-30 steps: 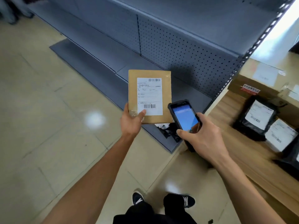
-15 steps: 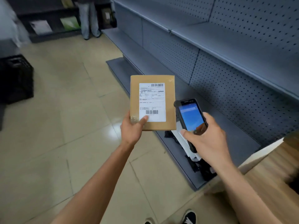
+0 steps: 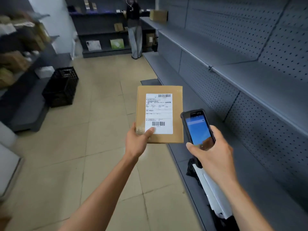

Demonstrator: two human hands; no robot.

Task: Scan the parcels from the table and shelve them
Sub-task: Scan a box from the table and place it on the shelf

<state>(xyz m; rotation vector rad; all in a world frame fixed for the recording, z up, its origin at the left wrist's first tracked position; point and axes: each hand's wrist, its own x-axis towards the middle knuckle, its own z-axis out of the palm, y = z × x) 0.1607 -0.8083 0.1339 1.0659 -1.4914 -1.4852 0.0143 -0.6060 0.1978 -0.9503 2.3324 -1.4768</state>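
My left hand (image 3: 137,140) grips a flat brown cardboard parcel (image 3: 176,114) by its lower left corner, thumb on the white shipping label, label and barcodes facing me. My right hand (image 3: 215,155) holds a black handheld scanner (image 3: 198,129) with a lit blue screen, just right of the parcel's lower edge. Both are held over the aisle floor beside the grey shelving (image 3: 233,67) on the right. Black and white bagged parcels (image 3: 211,194) lie on the bottom shelf under my right forearm.
A black plastic crate (image 3: 61,87) stands on the floor at left beside dark shelves holding boxes. A person (image 3: 134,27) stands at the far end of the aisle by more shelving. A cardboard box (image 3: 158,15) sits on the right shelving far back.
The view has swung left and up, away from the wooden table and along the aisle. Both hands keep the parcel and scanner in the same relative position.
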